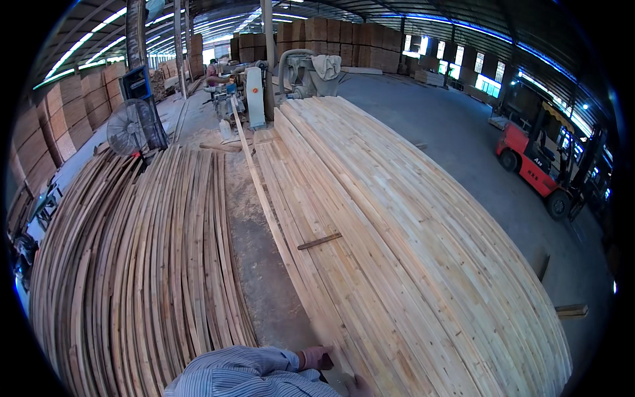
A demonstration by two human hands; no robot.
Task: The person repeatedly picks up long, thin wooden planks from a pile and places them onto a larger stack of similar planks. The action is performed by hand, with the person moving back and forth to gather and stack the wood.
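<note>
A long, pale wooden strip (264, 202) runs from the woodworking machine at the far end back toward me, along the left edge of the smooth wood stack (423, 231). At its near end my left hand (316, 358), in a striped sleeve, is closed around the strip; the wood there is smeared by motion. My right hand (361, 386) is beside the stack's near edge, largely cut off by the lower rim, so its fingers cannot be made out. A short dark stick (319, 241) lies crosswise on the lower layer of smooth strips.
Rough, darker wooden strips (165, 264) lie in a broad pile to the left, across a sawdust-covered gap (254, 264). Ahead stand the machine (255, 98), a person (212, 74) and a large fan (128, 127). A red forklift (529, 159) is parked right.
</note>
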